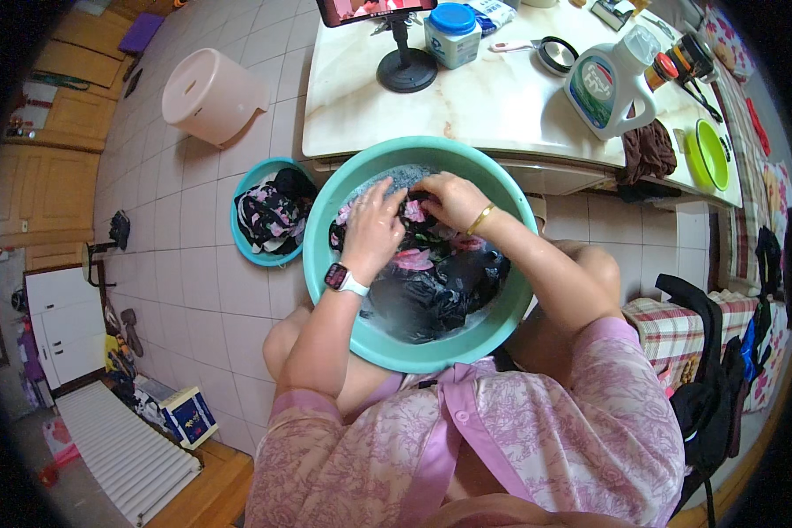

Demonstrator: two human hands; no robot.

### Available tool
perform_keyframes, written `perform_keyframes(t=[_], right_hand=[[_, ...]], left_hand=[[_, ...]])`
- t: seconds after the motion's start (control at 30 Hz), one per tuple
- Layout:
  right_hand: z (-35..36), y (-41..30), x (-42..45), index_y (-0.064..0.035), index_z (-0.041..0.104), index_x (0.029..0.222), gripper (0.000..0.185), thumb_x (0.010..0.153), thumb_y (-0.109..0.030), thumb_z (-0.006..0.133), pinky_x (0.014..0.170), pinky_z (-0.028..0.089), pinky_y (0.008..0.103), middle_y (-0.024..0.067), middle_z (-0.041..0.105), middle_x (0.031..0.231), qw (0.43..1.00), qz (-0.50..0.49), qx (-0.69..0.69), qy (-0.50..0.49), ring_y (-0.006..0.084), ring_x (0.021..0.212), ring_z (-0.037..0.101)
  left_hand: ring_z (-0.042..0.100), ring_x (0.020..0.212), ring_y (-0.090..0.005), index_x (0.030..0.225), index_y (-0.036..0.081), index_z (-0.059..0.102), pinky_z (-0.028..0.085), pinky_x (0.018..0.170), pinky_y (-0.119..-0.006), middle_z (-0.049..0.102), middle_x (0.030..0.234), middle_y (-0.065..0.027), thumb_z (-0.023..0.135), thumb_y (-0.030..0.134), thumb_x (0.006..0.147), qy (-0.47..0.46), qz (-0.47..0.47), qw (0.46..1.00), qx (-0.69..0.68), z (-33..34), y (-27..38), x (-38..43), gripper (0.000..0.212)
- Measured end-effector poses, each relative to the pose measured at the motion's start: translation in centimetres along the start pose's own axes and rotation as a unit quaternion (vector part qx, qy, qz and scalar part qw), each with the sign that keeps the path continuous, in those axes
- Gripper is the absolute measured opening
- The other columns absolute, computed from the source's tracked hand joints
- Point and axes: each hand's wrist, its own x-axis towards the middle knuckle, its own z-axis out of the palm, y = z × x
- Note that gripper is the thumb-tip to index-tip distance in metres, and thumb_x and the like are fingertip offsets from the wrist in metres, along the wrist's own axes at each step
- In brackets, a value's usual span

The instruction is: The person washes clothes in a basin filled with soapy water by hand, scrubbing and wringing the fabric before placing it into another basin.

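Observation:
A large teal plastic basin (419, 362) rests at my knees, holding soapy water and a wet black garment with pink flowers (442, 284). My left hand (375, 224), below a wrist with a smartwatch (336, 276), lies over the cloth at the basin's left side, fingers spread. Close beside it, my right hand (454, 201) has bent fingers on the garment near the basin's far side; its fingertips are partly hidden, and a gold bangle (480, 219) circles that wrist. Foamy water shows beyond both hands.
Left of the basin sits a smaller blue basin (239, 239) with floral clothes. A pink plastic stool (204, 96) stands farther off. The marble-topped table (501, 125) ahead bears a phone stand (407, 69), a blue-lidded tub (453, 36), a detergent bottle (607, 86) and a green bowl (709, 155).

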Motion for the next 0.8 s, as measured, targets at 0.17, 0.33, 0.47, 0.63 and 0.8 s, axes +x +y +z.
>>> perform_keyframes(t=[0.17, 0.33, 0.47, 0.63, 0.8], right_hand=[[3.0, 1.9, -1.0, -0.0079, 0.059, 0.096, 0.024, 0.073, -0.015, 0.057, 0.078, 0.045, 0.0386, 0.0116, 0.060, 0.095, 0.989, 0.012, -0.144, -0.033, 0.0285, 0.092, 0.055], [3.0, 1.1, -0.8, -0.0064, 0.057, 0.099, 0.027, 0.079, -0.023, 0.053, 0.079, 0.047, 0.0367, 0.0132, 0.060, 0.099, 0.943, 0.185, -0.234, -0.145, 0.0266, 0.094, 0.058], [2.5, 1.3, -0.1, -0.0048, 0.059, 0.095, 0.030, 0.077, -0.029, 0.057, 0.074, 0.049, 0.0369, 0.0136, 0.062, 0.095, 0.917, 0.245, -0.238, -0.204, 0.0272, 0.087, 0.061], [0.3, 0.0, 0.3, -0.0024, 0.062, 0.088, 0.029, 0.073, -0.027, 0.064, 0.072, 0.049, 0.0352, 0.0135, 0.064, 0.086, 0.984, 0.132, -0.055, -0.109, 0.0265, 0.079, 0.062], [-2.6, -0.7, 0.8, 0.0006, 0.059, 0.091, 0.023, 0.071, -0.008, 0.067, 0.070, 0.045, 0.0267, 0.0065, 0.062, 0.079, 0.954, 0.059, 0.257, -0.140, 0.0123, 0.073, 0.056]], left_hand=[[0.041, 0.113, -0.0360, 0.117, 0.002, 0.047, 0.032, 0.096, -0.044, 0.044, 0.121, -0.0218, 0.054, 0.013, 0.076, -0.018, 0.009, 0.999, 0.044, 3.3, -0.2, -0.7, 0.043], [0.047, 0.103, -0.0358, 0.114, 0.001, 0.049, 0.037, 0.088, -0.044, 0.048, 0.114, -0.0220, 0.054, 0.021, 0.078, -0.091, -0.061, 0.993, 0.042, 3.9, 0.1, -0.6, 0.042], [0.047, 0.101, -0.0334, 0.112, 0.001, 0.050, 0.037, 0.087, -0.043, 0.049, 0.108, -0.0184, 0.056, 0.016, 0.075, -0.162, -0.112, 0.979, 0.053, 3.9, 0.2, 0.1, 0.041], [0.045, 0.106, -0.0316, 0.115, 0.000, 0.046, 0.034, 0.093, -0.042, 0.048, 0.114, -0.0179, 0.056, 0.008, 0.069, 0.031, 0.050, 0.998, -0.025, 3.6, 0.0, 0.3, 0.048], [0.050, 0.093, -0.0358, 0.101, -0.001, 0.051, 0.040, 0.083, -0.039, 0.056, 0.095, -0.0177, 0.058, 0.009, 0.067, 0.008, 0.004, 0.981, -0.191, 1.7, 0.5, 1.1, 0.036]])
